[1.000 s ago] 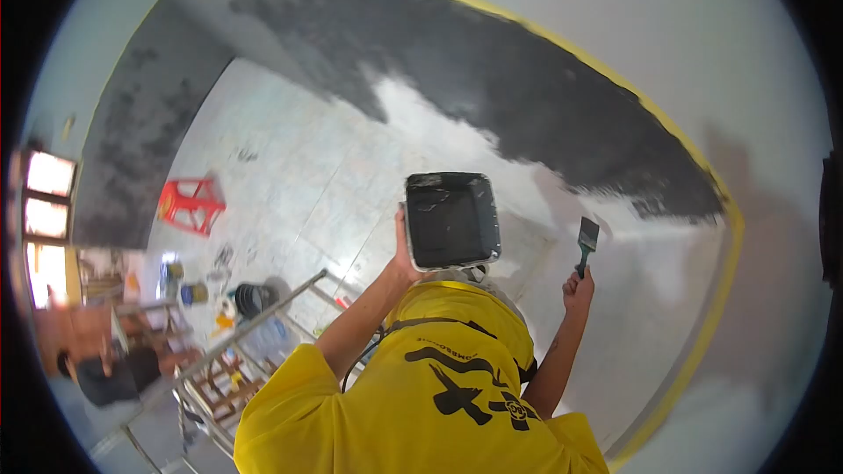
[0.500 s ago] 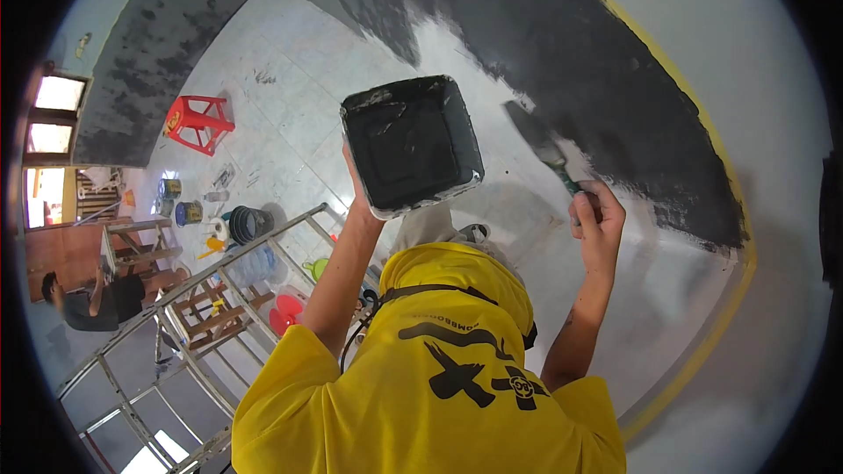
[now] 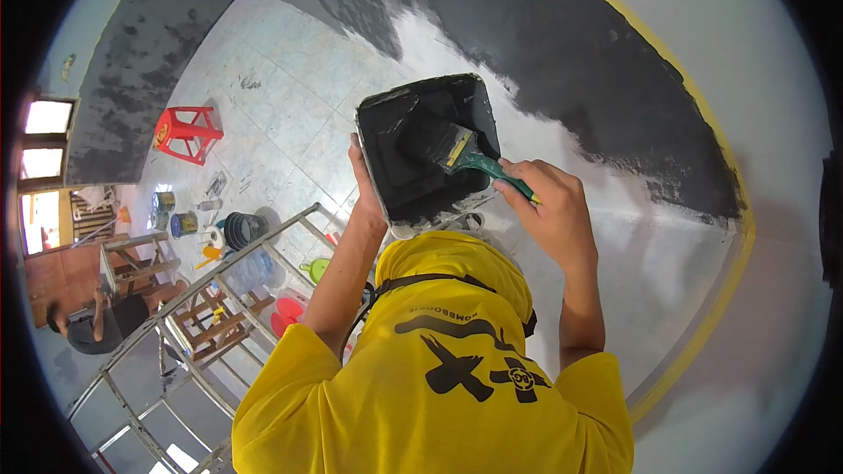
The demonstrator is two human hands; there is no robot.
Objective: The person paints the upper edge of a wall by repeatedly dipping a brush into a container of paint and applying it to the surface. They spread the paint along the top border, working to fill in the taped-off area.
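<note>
A metal scaffold frame (image 3: 176,316) crosses the lower left, and far below it on the pale tiled floor sit a red plastic stool (image 3: 183,133), paint cans (image 3: 180,221) and a black bucket (image 3: 239,230). Another person (image 3: 92,325) sits at the left edge. The wall (image 3: 562,53) ahead is rough black above, bare white lower down, edged with yellow tape (image 3: 702,316). The left hand (image 3: 367,184) is raised, fingers wrapped on the near left rim of a square paint tray (image 3: 413,154) coated black inside. The right hand (image 3: 549,211) closes around the green handle of a flat brush (image 3: 461,154), its bristles apparently pressed into the tray's right side.
</note>
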